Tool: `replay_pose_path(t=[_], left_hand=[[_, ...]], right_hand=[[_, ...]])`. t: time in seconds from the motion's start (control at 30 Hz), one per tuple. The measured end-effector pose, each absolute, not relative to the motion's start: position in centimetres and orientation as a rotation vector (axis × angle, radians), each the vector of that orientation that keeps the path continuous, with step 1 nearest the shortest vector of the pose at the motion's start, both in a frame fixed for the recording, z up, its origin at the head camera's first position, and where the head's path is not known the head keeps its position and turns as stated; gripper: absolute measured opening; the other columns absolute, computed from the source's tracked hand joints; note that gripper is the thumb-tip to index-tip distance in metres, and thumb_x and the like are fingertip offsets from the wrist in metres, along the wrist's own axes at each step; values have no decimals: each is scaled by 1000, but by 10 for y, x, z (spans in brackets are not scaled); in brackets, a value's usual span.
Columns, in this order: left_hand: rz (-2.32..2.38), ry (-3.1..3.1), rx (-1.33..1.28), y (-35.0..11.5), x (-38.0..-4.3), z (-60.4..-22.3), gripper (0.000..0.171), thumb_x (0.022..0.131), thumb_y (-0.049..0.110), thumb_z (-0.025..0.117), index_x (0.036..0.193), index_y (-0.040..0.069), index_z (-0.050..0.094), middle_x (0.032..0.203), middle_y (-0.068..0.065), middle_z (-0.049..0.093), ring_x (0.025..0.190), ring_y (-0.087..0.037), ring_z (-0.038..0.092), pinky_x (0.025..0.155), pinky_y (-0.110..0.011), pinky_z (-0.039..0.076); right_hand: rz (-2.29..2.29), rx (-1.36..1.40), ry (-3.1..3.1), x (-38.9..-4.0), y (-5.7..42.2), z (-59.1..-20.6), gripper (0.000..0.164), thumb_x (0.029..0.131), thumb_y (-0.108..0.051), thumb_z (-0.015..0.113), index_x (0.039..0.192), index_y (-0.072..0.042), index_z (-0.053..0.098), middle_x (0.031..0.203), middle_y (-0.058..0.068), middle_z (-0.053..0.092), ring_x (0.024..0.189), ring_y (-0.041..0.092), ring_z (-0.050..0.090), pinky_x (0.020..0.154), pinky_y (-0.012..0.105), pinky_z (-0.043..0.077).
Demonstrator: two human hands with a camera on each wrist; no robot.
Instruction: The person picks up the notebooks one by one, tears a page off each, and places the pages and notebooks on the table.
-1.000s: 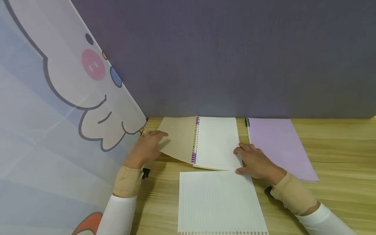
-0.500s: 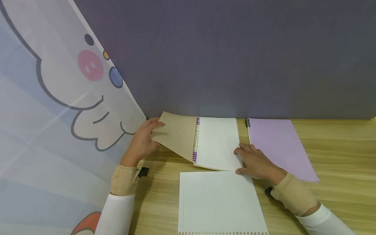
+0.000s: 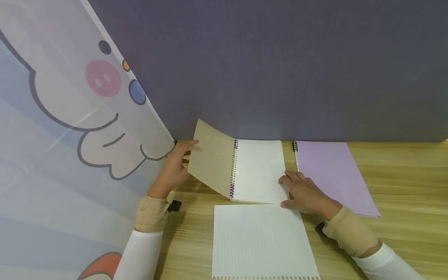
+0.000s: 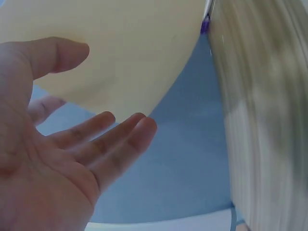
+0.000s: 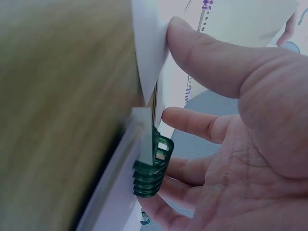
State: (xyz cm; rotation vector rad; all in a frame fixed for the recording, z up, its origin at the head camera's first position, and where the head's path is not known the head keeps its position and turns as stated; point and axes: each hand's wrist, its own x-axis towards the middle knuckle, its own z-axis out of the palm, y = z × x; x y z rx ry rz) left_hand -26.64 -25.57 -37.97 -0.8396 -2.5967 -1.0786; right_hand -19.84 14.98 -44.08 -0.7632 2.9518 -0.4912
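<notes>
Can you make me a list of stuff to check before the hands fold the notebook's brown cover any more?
1. Left hand at the brown cover: ok, it is at the outer edge.
2. Cover lifted: ok, it tilts up off the table.
3. Firm grip on the cover: cannot tell.
4. Right hand on the open lined page: ok, fingertips are at its right edge.
5. Thumb clear of the loose sheet: not ok, the right thumb reaches its top edge.
6. Purple coils through every hole: not ok, the middle holes show none.
</notes>
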Motion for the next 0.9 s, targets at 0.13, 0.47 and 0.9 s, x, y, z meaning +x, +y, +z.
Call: replay_pose_path(t=[0.13, 0.47, 0.9], left_hand=[[-1112, -2659, -840, -246, -263, -381, 83, 79, 4, 62, 146, 27, 18, 110, 0, 54, 82, -17, 55, 65, -30, 45], [-1208, -2651, -993, -213, -238, -360, 118, 68, 3, 71, 145, 28, -15, 134, -16, 42, 107, -24, 51, 85, -33, 39], [-1186, -2778, -914, -202, -243, -385, 127, 65, 43, 76, 140, 32, -26, 149, 8, -19, 104, -27, 54, 75, -34, 45]], right_hand=[[-493, -764, 2949, -199, 149, -441, 59, 75, -43, 69, 122, -13, 47, 138, 21, 32, 124, 39, 30, 92, 53, 27], [-489, -781, 2961, -199, 148, -442, 60, 75, -43, 69, 121, -13, 47, 137, 21, 33, 123, 39, 30, 91, 53, 28], [-488, -770, 2956, -198, 149, -441, 59, 75, -43, 69, 122, -14, 47, 138, 21, 32, 124, 39, 30, 92, 53, 27]])
